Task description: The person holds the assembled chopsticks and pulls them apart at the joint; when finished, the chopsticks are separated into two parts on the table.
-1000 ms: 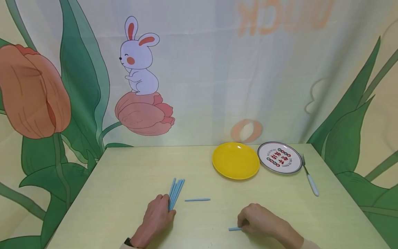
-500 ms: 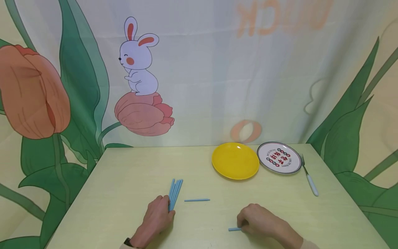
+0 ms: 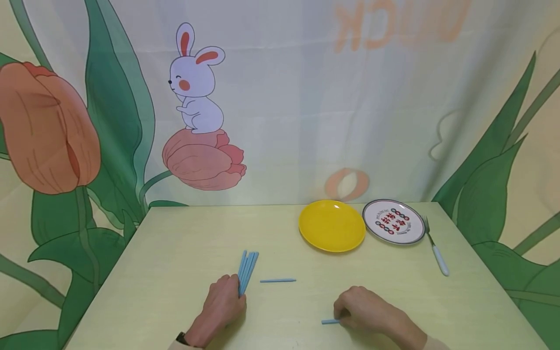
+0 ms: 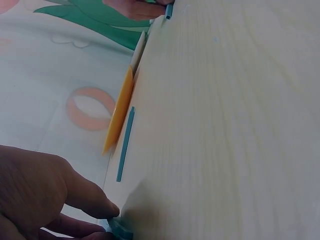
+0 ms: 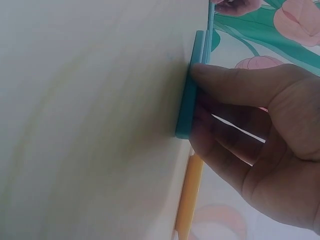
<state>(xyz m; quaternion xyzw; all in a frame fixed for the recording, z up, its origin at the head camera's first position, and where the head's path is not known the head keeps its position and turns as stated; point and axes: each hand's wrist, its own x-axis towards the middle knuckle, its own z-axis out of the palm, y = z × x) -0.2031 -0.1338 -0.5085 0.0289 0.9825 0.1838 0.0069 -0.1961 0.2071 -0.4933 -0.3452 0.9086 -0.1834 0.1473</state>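
Observation:
My left hand (image 3: pixel 222 300) grips a bundle of several thin light-blue sticks (image 3: pixel 248 271) on the table, their far ends fanned slightly apart. In the left wrist view its thumb and fingers close on the bundle's near end, mostly cut off by the frame. One more blue stick (image 3: pixel 278 280) lies flat, crosswise, just right of the bundle. Further right, my right hand (image 3: pixel 365 308) pinches another blue stick (image 5: pixel 188 102) low at the tabletop. In the right wrist view, the thumb is on one side of that stick and the fingers on the other.
A yellow plate (image 3: pixel 331 226) stands at the table's back edge, beside a white plate (image 3: pixel 393 222) with red print. Right of them lies a fork (image 3: pixel 439 257) with a pale handle. A cloth printed with a rabbit (image 3: pixel 197 92) and tulips hangs behind the pale table (image 3: pixel 175 243).
Hardly anything differs. The left hand shifts very slightly around the bundle's near end, its thumb drawing in a little. The right hand and its stick stay put.

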